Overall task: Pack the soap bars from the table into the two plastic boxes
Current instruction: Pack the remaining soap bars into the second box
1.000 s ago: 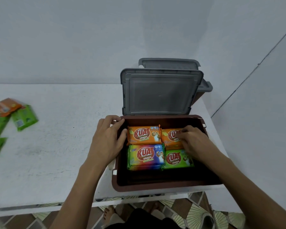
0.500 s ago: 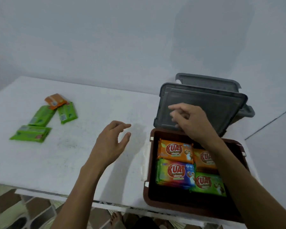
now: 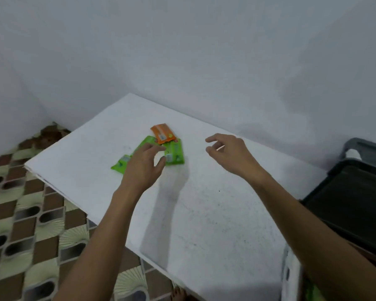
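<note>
Leaving the grey-lidded plastic box (image 3: 356, 198) — where both worked a second ago — the left hand (image 3: 142, 168) hovers, fingers (image 3: 149, 148) apart and empty, over the green wrapped soap bars (image 3: 174, 155) on the white bench (image 3: 204, 213), the orange wrapped soap bar (image 3: 162, 134) just beyond them, right hand (image 3: 228, 155) likewise spread nearby — another pickup seems next.

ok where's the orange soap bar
Head view, left of centre: the orange soap bar lies on the table, behind the green bars, just beyond the left hand.

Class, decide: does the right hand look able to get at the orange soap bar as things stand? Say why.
Probably yes. The right hand hovers open over the table, nothing lying between it and the orange soap bar; the left hand overlaps only the green soap bars.
</note>
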Demonstrator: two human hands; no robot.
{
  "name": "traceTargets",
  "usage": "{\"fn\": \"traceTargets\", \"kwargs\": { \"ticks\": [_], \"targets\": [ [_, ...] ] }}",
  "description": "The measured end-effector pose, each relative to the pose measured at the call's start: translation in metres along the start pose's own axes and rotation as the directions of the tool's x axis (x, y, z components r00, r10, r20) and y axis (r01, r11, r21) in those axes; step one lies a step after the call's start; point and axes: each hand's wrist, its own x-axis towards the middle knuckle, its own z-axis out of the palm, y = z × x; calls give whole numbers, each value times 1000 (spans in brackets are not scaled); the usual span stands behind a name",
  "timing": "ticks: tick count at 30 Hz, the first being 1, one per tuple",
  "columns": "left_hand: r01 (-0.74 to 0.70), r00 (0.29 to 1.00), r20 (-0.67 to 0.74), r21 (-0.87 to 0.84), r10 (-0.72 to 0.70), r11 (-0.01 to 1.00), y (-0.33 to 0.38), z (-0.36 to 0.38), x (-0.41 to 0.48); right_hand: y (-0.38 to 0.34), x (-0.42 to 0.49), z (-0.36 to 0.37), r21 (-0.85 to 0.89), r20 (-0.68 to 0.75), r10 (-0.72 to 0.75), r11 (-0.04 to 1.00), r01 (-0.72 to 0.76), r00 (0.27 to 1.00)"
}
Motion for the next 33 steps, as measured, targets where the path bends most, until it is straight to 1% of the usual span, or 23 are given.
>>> {"fn": "traceTargets", "kwargs": {
  "ticks": [3,6,9,11,13,16,19,22,23,25,27,29,31,32,33],
  "targets": [
    [96,995,-1,79,-97,992,-33,0,19,-8,36,39,-83,55,-20,996,24,998],
    [150,987,26,155,-156,976,-61,8,36,-13,64,78,-200,113,-26,978,48,993],
    [184,975,84,226,-207,957,-78,21,50,-12,84,112,-329,165,23,944,33,986],
    [187,963,127,315,-236,930,-83,31,56,-10,89,131,-422,185,78,906,8,980],
    [186,955,147,383,-259,905,-86,41,59,-7,90,145,-482,168,88,876,4,982],
    [242,945,127,351,-302,905,-88,50,60,-3,87,157,-475,117,84,880,-18,990],
    [262,946,104,318,-308,911,-86,51,61,-2,84,154,-463,98,131,883,-71,987],
    [279,947,76,288,-313,916,-81,46,63,-3,82,138,-388,115,183,913,-126,976],
    [281,949,59,283,-309,917,-78,43,64,-4,80,129,-326,110,196,933,-151,974],
    [303,948,24,234,-317,924,-69,37,61,-6,76,108,-129,94,223,969,-210,970],
    [371,928,3,81,-372,925,-58,28,55,-6,72,88,34,84,240,969,-244,967],
    [420,906,3,-101,-422,902,-49,20,47,-1,66,71,208,89,275,935,-287,957],
    [393,915,28,-278,-402,876,-39,15,39,4,56,55,381,128,299,865,-326,945],
    [376,921,55,-388,-386,842,-34,14,35,7,50,48,429,143,295,842,-328,945],
    [368,923,96,-497,-372,786,-27,14,31,9,42,41,458,144,283,830,-317,948]
  ]
}}
